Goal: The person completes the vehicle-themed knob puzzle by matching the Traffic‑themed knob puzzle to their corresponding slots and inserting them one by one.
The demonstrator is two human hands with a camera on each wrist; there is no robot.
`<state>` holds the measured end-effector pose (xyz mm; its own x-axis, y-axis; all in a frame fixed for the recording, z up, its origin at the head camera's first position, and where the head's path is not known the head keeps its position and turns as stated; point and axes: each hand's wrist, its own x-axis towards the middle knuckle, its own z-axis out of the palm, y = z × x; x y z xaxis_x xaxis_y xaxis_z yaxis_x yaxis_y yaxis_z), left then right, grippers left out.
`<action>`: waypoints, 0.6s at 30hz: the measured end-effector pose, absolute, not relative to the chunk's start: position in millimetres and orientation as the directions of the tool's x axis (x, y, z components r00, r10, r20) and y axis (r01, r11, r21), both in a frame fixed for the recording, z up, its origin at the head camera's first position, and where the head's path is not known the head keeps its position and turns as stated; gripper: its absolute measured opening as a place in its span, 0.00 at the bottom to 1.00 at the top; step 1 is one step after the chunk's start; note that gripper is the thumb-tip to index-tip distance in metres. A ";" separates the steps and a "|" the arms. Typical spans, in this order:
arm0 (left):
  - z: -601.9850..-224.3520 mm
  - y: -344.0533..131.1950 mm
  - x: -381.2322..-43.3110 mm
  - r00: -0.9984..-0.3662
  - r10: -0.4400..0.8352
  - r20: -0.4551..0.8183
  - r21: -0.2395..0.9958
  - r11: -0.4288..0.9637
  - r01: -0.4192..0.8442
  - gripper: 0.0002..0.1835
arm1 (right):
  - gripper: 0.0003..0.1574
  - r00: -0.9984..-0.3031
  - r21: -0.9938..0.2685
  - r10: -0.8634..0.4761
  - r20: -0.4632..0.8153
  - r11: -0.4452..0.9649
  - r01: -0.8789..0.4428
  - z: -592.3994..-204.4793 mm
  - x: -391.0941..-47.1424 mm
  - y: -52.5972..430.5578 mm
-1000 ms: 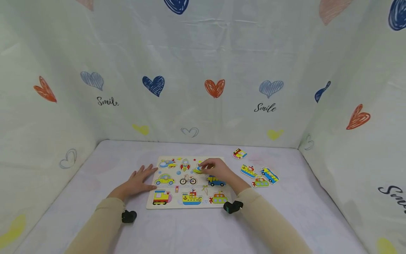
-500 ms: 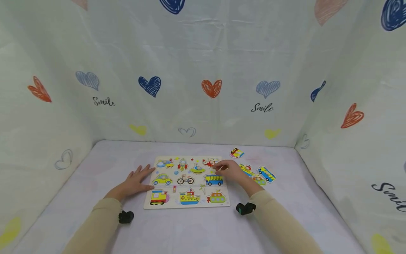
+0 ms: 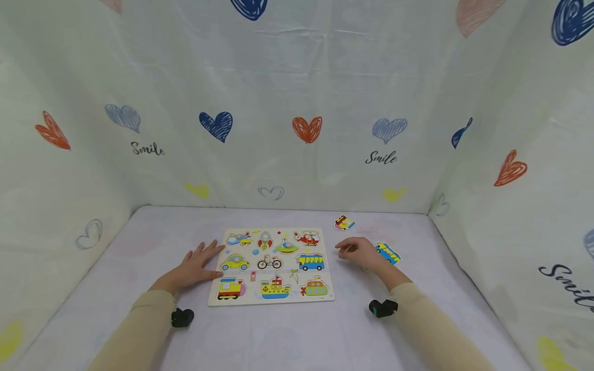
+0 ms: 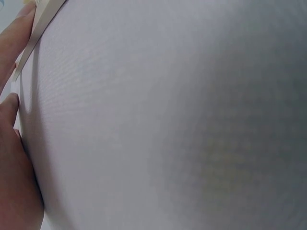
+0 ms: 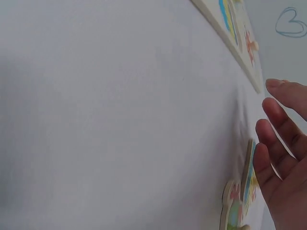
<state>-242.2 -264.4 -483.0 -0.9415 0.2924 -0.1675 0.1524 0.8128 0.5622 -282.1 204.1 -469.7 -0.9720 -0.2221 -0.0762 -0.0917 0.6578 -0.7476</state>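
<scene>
A white wooden puzzle board [image 3: 253, 264] with colourful vehicle pictures lies on the table. My left hand [image 3: 191, 269] lies spread at its left edge, fingertips and thumb touching the rim. Off the board's right side, my right hand [image 3: 359, 253] hangs over loose puzzle pieces, fingers loosely bent and holding nothing. In the right wrist view, a green knobbed piece [image 5: 233, 208] and a blue-and-yellow piece [image 5: 248, 170] lie under the fingers. From the head view the hand hides most of these; a blue bus piece [image 3: 388, 253] shows beside the wrist. A small knob stands on the helicopter [image 3: 308, 238].
Behind the right hand lies a red-and-yellow train piece [image 3: 344, 223]. A white cloth [image 3: 274, 340] covers the table. Fabric walls [image 3: 269, 165] printed with hearts enclose it at the back and both sides. Each wrist carries a small black camera [image 3: 383, 308].
My right hand has moved from the flying saucer on the board, past the helicopter, to the loose pieces on the right. The left hand stays at the board's edge. The head view shifts slightly.
</scene>
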 end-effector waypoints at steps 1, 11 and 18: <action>-482.7 -264.1 -242.2 -0.941 0.293 -0.167 0.564 0.811 0.153 0.48 | 0.12 -0.973 -0.745 -0.221 -0.071 0.660 -0.096 -471.0 -282.1 209.6; -487.0 -262.9 -244.5 -0.945 0.279 -0.173 0.562 0.816 0.138 0.48 | 0.16 -0.980 -0.737 -0.194 -0.046 0.669 -0.098 -471.3 -281.5 255.2; -485.9 -263.1 -243.7 -0.946 0.274 -0.174 0.565 0.815 0.132 0.48 | 0.16 -0.985 -0.745 -0.154 -0.077 0.666 -0.045 -467.7 -284.1 277.0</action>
